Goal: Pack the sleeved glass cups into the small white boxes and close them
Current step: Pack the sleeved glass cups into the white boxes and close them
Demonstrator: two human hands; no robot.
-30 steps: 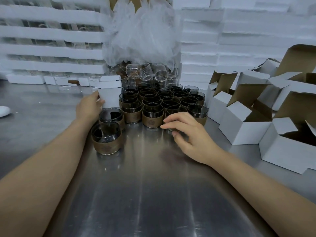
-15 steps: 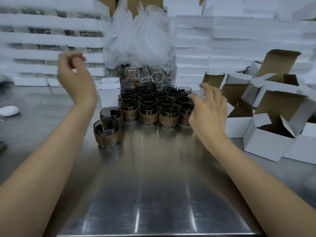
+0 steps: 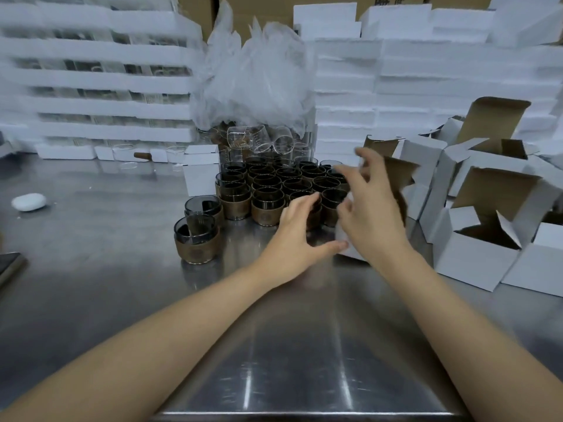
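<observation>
While sleeved cups [image 3: 268, 205] cluster, white boxes [image 3: 475, 257] stand open.

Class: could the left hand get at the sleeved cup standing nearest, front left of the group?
Probably yes: the cup stands on bare steel table, and the left hand, seemingly holding nothing, is right of it, nothing between.

On worktop [image 3: 289, 345], toward back edge: cluster of sleeved cups [image 3: 268, 190]; just left-front of it, pair of cups [image 3: 196, 243]. Along right edge: open boxes [image 3: 475, 257]. Behind all, stacked foam trays [image 3: 100, 80]. Near left edge: small case [image 3: 29, 201].
</observation>
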